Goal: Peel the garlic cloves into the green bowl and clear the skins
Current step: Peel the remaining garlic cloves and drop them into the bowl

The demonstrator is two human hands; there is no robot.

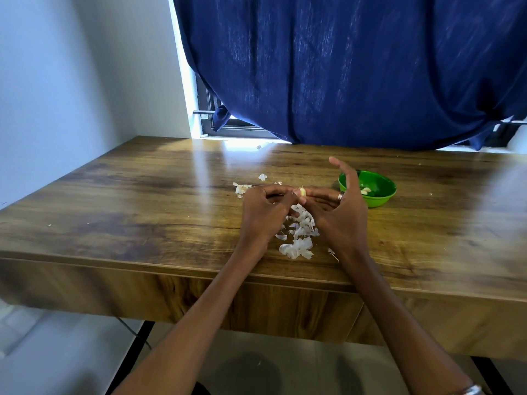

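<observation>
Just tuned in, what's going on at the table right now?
A person is peeling garlic at a wooden table. Both hands meet over a pile of skins: the left hand and the right hand together hold a single garlic clove at their fingertips, while the right hand's other fingers are spread. The green bowl sits just beyond the right hand, with at least one pale piece inside. Loose skins remain on the table, so clearing is not yet done.
</observation>
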